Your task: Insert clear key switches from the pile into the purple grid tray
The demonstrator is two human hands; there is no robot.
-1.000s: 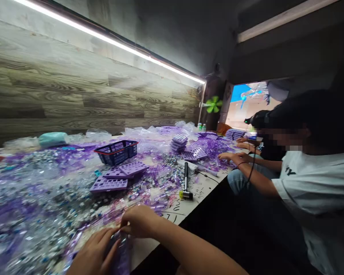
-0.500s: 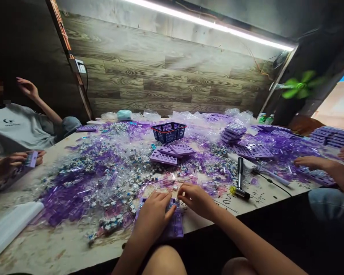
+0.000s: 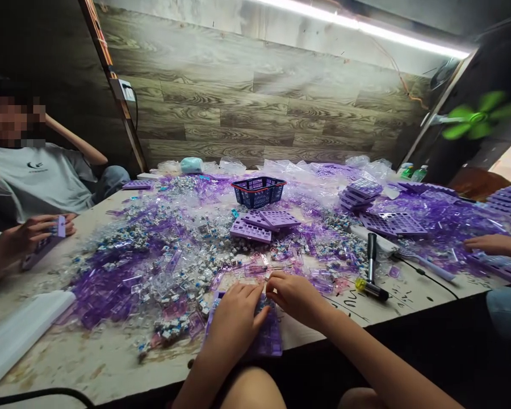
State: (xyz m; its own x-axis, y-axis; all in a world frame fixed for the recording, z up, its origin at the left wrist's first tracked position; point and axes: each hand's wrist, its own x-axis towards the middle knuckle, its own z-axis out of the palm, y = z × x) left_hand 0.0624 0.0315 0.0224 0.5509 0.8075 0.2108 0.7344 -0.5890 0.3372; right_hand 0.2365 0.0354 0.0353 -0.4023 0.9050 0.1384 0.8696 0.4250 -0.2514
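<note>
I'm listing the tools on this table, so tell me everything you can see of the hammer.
The hammer has a black handle, a shiny, metal-looking neck and a short head, yellow at its left end and black at its right. It lies on the table near the front edge, handle pointing away from the person, to the right of the right hand. No hand touches it. Its handle overlaps a white tool in view; contact is unclear.

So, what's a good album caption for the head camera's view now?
Left hand on a purple panel, right hand close by, with a mallet lying on the cluttered table.
</note>
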